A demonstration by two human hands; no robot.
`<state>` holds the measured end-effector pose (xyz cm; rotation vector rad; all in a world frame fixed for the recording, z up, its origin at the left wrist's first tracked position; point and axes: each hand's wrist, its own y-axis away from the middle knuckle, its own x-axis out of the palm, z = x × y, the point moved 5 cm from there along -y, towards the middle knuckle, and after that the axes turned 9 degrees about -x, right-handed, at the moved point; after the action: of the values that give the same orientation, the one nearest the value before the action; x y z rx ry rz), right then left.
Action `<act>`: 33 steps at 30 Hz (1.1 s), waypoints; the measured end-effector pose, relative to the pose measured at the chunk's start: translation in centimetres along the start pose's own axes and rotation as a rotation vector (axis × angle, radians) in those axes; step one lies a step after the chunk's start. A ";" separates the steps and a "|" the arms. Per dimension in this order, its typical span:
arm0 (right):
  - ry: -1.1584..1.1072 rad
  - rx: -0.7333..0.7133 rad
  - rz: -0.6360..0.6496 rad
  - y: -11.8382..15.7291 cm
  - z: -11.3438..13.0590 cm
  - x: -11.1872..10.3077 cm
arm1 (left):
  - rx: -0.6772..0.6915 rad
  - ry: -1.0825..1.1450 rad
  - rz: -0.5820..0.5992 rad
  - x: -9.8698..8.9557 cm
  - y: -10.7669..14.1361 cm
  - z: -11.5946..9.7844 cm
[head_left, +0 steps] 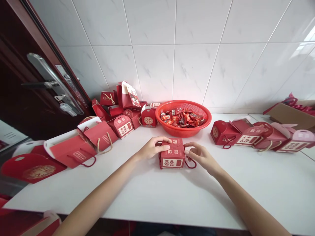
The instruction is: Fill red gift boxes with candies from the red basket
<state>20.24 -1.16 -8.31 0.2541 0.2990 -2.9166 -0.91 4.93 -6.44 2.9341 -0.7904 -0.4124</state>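
Observation:
A small red gift box [172, 157] with cream labels and a dark red cord handle stands on the white table [137, 193], between my hands. My left hand [156, 147] grips its upper left side, the fingers resting on the top flaps. At the box's right side, my right hand [199, 155] has its fingers bent against the edge near the cord loop. Behind the box, a red plastic basket [183, 131] holds many wrapped candies [183, 117].
Several red gift boxes [105, 137] line the left side, some with open flaps. More boxes [248, 136] form a row at the right. A cardboard carton [290, 115] sits at the far right. Tiled wall [152, 65] behind, door [14, 82] at left.

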 end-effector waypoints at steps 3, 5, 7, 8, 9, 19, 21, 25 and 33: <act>-0.179 0.061 0.004 0.0 0.4 -0.8 | 0.005 0.021 0.004 0.5 -0.4 0.1; -0.252 0.028 -0.094 0.0 1.0 -2.0 | 0.012 0.021 0.004 1.0 -0.7 0.1; -0.262 -0.078 -0.231 0.0 1.8 -3.5 | 0.020 0.009 -0.001 1.7 -1.0 0.1; -0.242 -0.145 -0.293 0.1 2.2 -4.1 | 0.024 0.003 -0.005 2.0 -1.1 0.1; -0.207 -0.205 -0.335 0.2 2.6 -4.6 | 0.032 -0.005 -0.012 2.5 -1.3 0.0; 0.722 -0.450 -0.507 0.8 3.5 -6.5 | 0.233 -0.279 -0.265 8.3 -3.6 -3.0; 0.792 -0.437 -0.605 0.9 3.4 -8.5 | 0.188 -0.296 -0.259 8.9 -3.9 -3.2; 0.969 -0.354 -0.793 0.9 3.1 -13.6 | 0.133 -0.335 -0.172 9.5 -3.1 -3.1; 1.198 -0.005 -0.795 -1.5 2.0 -20.0 | 0.207 -0.517 -0.186 10.7 -2.2 -1.8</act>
<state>38.92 3.35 -2.29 2.3190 0.6696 -2.9802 9.53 1.44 -7.51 3.1392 -0.6295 -1.2075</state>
